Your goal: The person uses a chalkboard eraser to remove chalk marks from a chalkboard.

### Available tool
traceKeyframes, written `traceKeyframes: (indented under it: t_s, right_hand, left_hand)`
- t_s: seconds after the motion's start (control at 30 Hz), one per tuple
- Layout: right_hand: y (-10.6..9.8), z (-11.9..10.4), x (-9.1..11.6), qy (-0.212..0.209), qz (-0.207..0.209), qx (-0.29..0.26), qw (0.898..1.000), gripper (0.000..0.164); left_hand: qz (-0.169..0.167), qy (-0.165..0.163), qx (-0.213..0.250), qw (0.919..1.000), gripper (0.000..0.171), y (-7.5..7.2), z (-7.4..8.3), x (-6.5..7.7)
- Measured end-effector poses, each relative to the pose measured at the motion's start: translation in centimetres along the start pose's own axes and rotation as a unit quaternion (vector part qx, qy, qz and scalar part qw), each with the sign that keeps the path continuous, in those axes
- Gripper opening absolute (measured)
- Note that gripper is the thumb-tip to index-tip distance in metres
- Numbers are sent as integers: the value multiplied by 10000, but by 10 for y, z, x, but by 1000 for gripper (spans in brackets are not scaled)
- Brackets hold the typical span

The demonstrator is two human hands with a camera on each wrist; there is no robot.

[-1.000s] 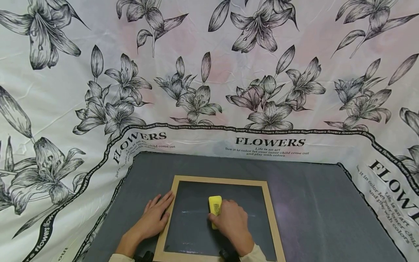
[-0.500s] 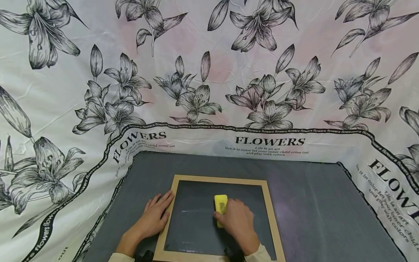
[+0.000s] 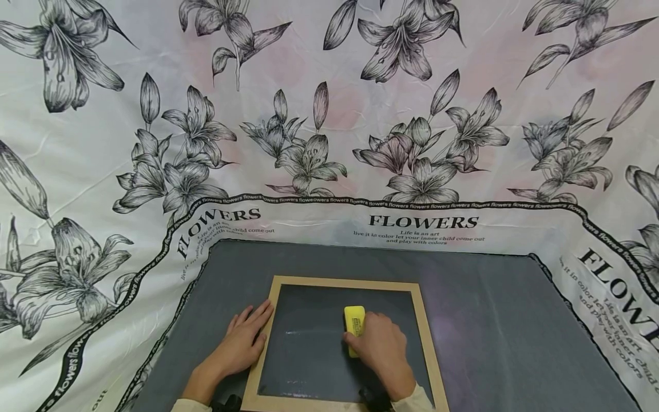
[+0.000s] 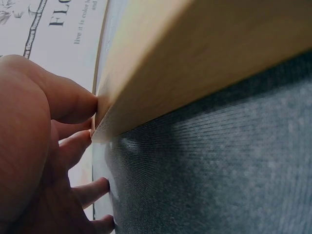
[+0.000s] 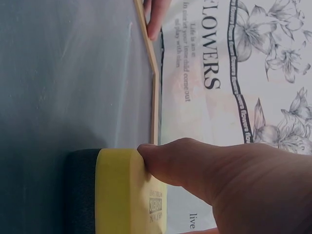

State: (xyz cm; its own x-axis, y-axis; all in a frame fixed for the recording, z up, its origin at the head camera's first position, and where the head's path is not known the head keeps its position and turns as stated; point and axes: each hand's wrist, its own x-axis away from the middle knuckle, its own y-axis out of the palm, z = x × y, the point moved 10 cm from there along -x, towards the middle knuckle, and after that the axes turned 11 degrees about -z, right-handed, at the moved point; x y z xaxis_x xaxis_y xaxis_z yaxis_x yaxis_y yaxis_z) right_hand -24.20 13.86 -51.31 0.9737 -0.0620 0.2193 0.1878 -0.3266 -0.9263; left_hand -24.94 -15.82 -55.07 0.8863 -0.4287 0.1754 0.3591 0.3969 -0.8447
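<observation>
A small chalkboard (image 3: 304,360) with a pale wooden frame lies on the dark grey tabletop. My right hand (image 3: 383,346) grips a yellow board eraser (image 3: 354,320) on the board, right of its middle. In the right wrist view, the thumb presses the yellow back of the eraser (image 5: 114,190), and its dark pad faces the board. My left hand (image 3: 237,346) rests at the board's left edge with fingers extended. Close up in the left wrist view, the thumb and a fingertip of the left hand (image 4: 53,131) touch the wooden frame (image 4: 151,83), while other fingertips touch the cloth.
Dark grey cloth (image 3: 489,332) surrounds the board. A white floral cloth (image 3: 309,51) printed with "FLOWERS" spreads behind and along both sides. A dark wrist strap shows below each hand. Faint whitish smears mark the board's lower left part.
My right hand has slid the eraser to the right across the board, in small steps. The left hand and the board have stayed in place.
</observation>
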Motion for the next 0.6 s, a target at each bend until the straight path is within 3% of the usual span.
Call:
traceKeyframes:
  t_s: [0.6]
  right_hand:
    - [-4, 22, -2, 221, -87, -145, 9996, 58]
  left_hand:
    - [11, 13, 7, 10000, 62, 0, 2, 0]
